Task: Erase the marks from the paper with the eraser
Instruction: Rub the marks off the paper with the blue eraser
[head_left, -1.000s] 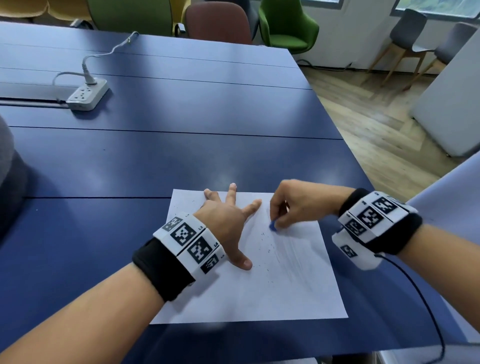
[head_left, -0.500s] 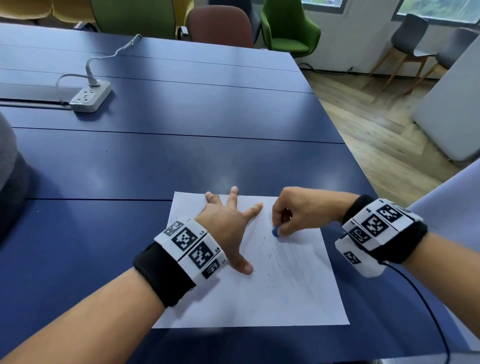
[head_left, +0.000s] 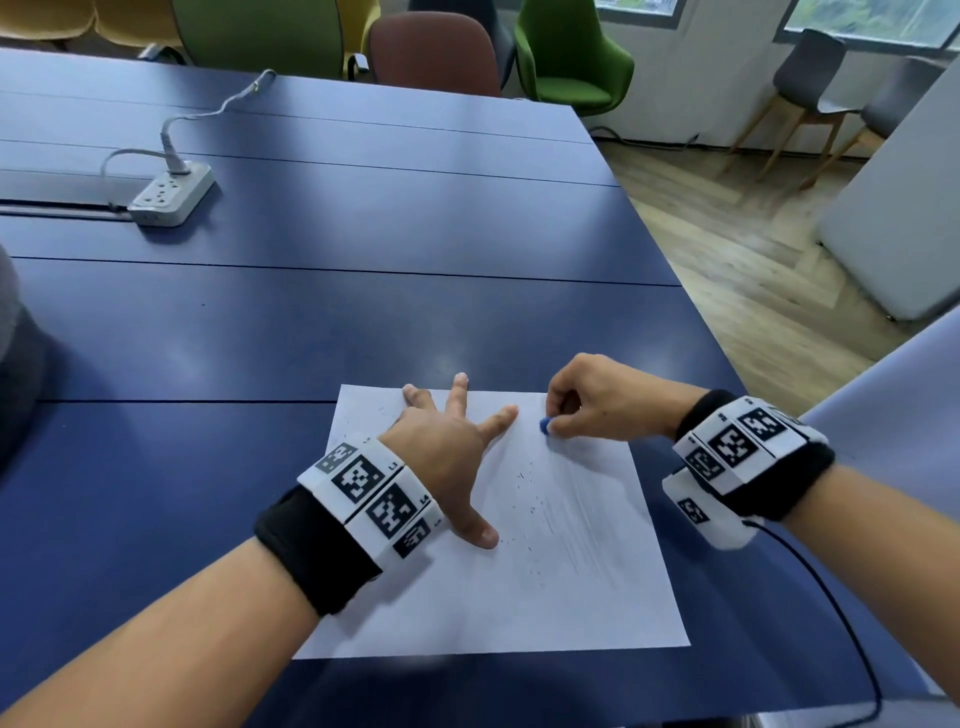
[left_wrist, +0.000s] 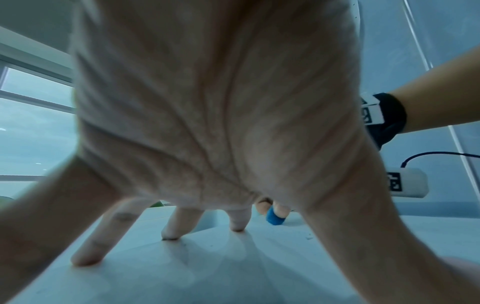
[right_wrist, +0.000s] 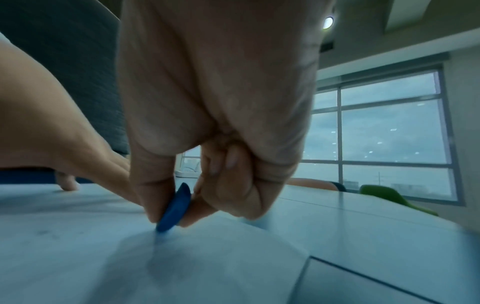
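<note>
A white sheet of paper (head_left: 519, 597) lies on the blue table (head_left: 311, 322) near its front edge, with faint grey pencil streaks and dark eraser crumbs (head_left: 530, 499) down its middle. My left hand (head_left: 447, 447) presses flat on the sheet's upper left with fingers spread; the left wrist view shows the fingertips (left_wrist: 170, 233) planted on the paper (left_wrist: 182, 277). My right hand (head_left: 597, 405) pinches a small blue eraser (head_left: 544, 426) between thumb and index finger. The eraser (right_wrist: 172, 207) touches the paper (right_wrist: 130, 267) near its far edge, also seen past my left hand as the blue eraser (left_wrist: 274, 218).
A white power strip (head_left: 171, 195) with its cable lies far left on the table. Green and brown chairs (head_left: 566, 57) stand behind the table. The table's right edge runs close to my right wrist, with wooden floor (head_left: 753, 270) beyond. A black cable (head_left: 831, 613) hangs from my right wristband.
My right hand with the eraser has slid away from me, from the sheet's upper middle towards its far edge. The left hand has stayed pressed on the paper.
</note>
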